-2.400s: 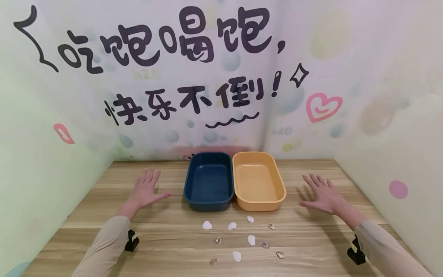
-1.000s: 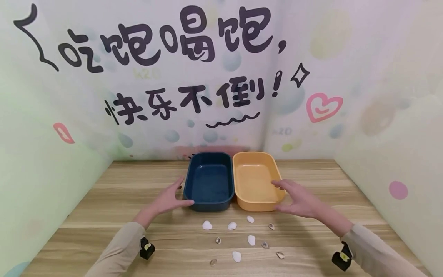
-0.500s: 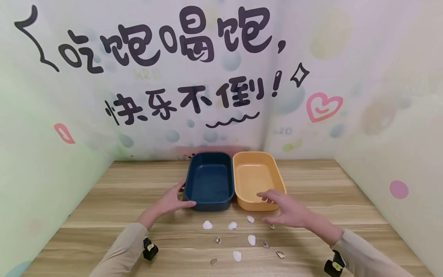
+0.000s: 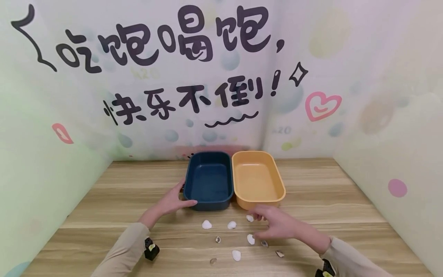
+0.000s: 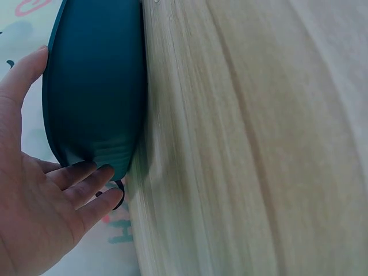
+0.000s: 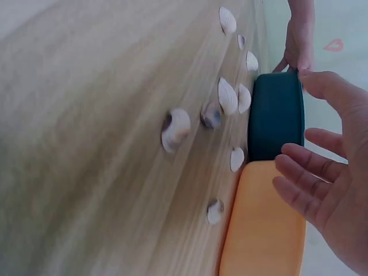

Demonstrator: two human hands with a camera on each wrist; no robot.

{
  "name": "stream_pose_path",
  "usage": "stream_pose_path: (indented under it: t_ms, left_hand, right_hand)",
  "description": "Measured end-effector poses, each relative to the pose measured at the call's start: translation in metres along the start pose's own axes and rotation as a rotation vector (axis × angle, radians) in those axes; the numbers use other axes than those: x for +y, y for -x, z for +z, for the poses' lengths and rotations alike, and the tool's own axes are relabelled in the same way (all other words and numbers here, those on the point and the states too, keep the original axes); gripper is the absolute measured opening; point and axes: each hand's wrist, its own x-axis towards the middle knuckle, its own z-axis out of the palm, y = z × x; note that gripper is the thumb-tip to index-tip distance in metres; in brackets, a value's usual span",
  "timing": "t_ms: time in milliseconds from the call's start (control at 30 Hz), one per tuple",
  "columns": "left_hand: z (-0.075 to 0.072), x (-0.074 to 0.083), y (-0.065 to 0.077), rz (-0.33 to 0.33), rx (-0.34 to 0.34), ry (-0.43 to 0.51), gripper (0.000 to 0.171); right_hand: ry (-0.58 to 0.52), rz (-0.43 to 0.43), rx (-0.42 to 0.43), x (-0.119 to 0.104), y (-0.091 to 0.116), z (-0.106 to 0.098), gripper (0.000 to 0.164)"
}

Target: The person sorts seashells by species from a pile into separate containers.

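Observation:
In the head view my left hand [image 4: 172, 201] is at the front-left corner of a dark blue bin [image 4: 209, 207]. Its thumb touches the front rim and its relaxed fingers lie along the side; the left wrist view shows the same bin [image 5: 98, 80]. My right hand [image 4: 278, 223] hovers over the shells in front of a yellow bin [image 4: 257, 204], thumb and fingers apart and nothing between them. White seashells [image 4: 206, 224] and smaller dark-marked seashells [image 4: 279, 254] lie scattered below. The right wrist view has a shell [image 6: 176, 129] well away from the fingertips.
Both bins stand side by side on a wood-grain table [image 4: 138, 246], near a printed backdrop [image 4: 242, 134] with large black characters. Pale walls flank the left and right sides. Black devices [image 4: 150, 249] are strapped near both wrists.
Both hands have come inward from the table's sides. The left has reached the blue bin and stayed there. The right has passed over the yellow bin, then moved nearer and left above the shells.

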Motion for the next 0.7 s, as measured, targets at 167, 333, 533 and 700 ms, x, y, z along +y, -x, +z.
stream_pose_path:
  t_ms: [167,333,533,700]
  left_hand:
    - [-0.001,0.0,0.0,-0.013,-0.004,0.005,0.103]
    - [-0.001,0.0,-0.003,-0.024,-0.009,-0.007,0.103]
    - [0.001,0.0,-0.005,-0.019,-0.015,-0.009,0.101]
    - [0.002,0.001,-0.005,-0.015,-0.018,-0.004,0.102]
  right_hand:
    - [-0.02,0.031,-0.088,-0.004,0.001,0.01,0.047]
    - [-0.03,0.041,-0.138,-0.003,0.003,0.019,0.044]
    - [-0.072,0.018,-0.148,0.0,0.004,0.025,0.027]
    - [-0.053,0.025,-0.142,0.003,0.004,0.028,0.021]
